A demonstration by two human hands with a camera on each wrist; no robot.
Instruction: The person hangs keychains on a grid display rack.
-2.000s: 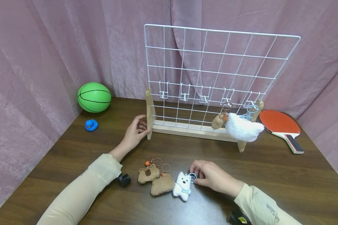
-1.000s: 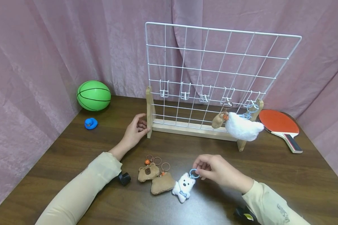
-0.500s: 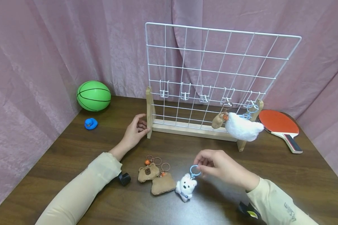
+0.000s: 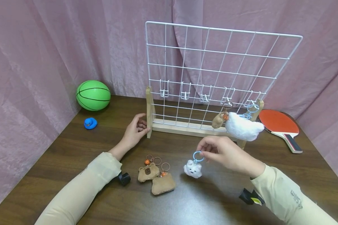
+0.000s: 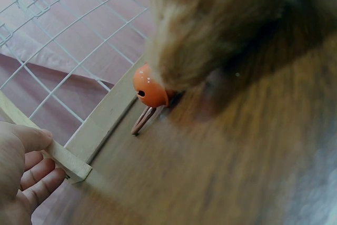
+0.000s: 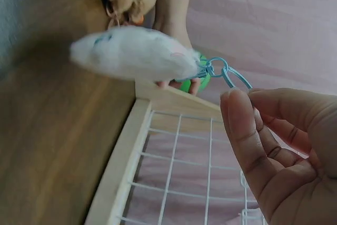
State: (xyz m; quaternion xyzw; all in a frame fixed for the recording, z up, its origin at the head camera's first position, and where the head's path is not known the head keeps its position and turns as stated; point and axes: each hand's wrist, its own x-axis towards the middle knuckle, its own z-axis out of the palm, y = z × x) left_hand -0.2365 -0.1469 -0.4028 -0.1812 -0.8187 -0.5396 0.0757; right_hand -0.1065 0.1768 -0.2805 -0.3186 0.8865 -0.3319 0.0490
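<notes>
My right hand (image 4: 223,151) pinches the light-blue ring of a white plush dog keychain (image 4: 193,169) between thumb and forefinger. The dog hangs below the ring, lifted off the table; the right wrist view shows its white body (image 6: 131,54) side-on. My left hand (image 4: 135,131) grips the left wooden foot of a white wire grid rack (image 4: 177,124), thumb on one side and fingers on the other. Two brown plush keychains lie on the table: a bear face (image 4: 148,172) and a plainer brown one (image 4: 163,184). Several white hooks (image 4: 185,95) line the grid.
On the rack's right hooks hang a small brown plush (image 4: 219,121) and a white plush (image 4: 243,127). A green ball (image 4: 93,95) and a blue toy duck (image 4: 90,123) are at the left. A red table tennis paddle (image 4: 280,122) lies at the right. Pink curtains surround the table.
My right hand has taken the white dog keychain by its ring and raised it from the table, moving up toward the rack. My left hand stays on the rack's foot.
</notes>
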